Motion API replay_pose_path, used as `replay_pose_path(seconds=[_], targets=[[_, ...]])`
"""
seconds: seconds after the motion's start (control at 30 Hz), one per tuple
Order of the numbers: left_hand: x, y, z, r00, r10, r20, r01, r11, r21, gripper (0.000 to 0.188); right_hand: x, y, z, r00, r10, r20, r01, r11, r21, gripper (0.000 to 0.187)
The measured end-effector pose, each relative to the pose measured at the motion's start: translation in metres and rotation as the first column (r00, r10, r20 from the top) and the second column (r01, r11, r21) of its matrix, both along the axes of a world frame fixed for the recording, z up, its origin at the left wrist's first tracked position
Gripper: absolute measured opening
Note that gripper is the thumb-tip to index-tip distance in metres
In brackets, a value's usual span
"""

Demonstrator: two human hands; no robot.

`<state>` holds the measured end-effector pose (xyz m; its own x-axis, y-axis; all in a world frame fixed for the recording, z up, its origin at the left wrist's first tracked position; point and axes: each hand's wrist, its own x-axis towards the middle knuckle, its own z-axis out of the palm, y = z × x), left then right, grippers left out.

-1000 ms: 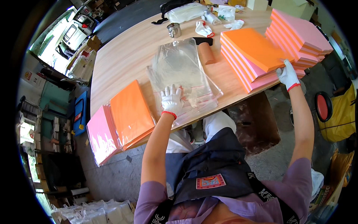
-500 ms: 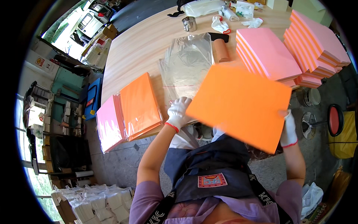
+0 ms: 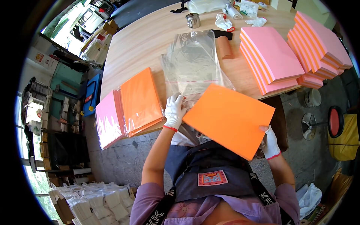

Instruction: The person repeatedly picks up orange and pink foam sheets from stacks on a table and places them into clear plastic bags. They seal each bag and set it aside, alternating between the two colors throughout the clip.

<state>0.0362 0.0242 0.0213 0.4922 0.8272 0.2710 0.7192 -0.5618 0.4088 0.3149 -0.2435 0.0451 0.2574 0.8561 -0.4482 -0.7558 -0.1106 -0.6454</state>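
My right hand [image 3: 271, 144], in a white glove with bare fingertips, grips the right edge of a stack of orange paper [image 3: 230, 120], thumb on top. The stack is held tilted over the table's near edge. My left hand [image 3: 174, 111], in a similar red-cuffed glove, is closed at the near end of the clear plastic bags [image 3: 191, 67]; its fingertips are partly hidden. The stack's left corner lies close beside this hand. To the left, a plastic-wrapped orange paper pack [image 3: 140, 101] rests beside wrapped pink packs [image 3: 109, 118].
Piled pink and orange paper [image 3: 272, 54] stands at the right, with a taller pile [image 3: 318, 45] behind it. A brown cylinder [image 3: 225, 47], a metal cup [image 3: 193, 20] and white gloves [image 3: 224, 22] lie farther back. A red-topped stool [image 3: 335, 121] stands right of the table.
The orange stack and my right hand have moved down and left, toward me. My left hand has shifted slightly left and up, to the bags' near end.
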Motion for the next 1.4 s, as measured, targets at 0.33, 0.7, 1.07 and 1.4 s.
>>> replay_pose_path(seconds=[0.33,0.7,1.07,1.4], targets=[[0.007,0.003,0.012,0.976,-0.092,0.198,0.089,0.996,0.024,0.023,-0.016,0.016,-0.014,0.993,-0.100,-0.068,0.108,0.987,0.122,0.022],[0.006,-0.013,-0.008,0.955,0.119,0.272,-0.161,0.977,0.139,0.027,-0.027,0.023,-0.030,0.986,-0.147,-0.084,0.155,0.982,0.103,0.022],[0.012,-0.039,-0.004,0.780,0.457,0.427,0.036,0.649,-0.760,0.018,-0.032,0.028,-0.029,0.983,-0.183,-0.026,0.184,0.977,0.110,0.024],[0.068,-0.088,-0.042,-0.117,0.880,0.461,0.473,0.457,-0.753,0.024,-0.053,0.043,-0.045,0.987,-0.147,-0.062,0.153,0.982,0.108,0.027]])
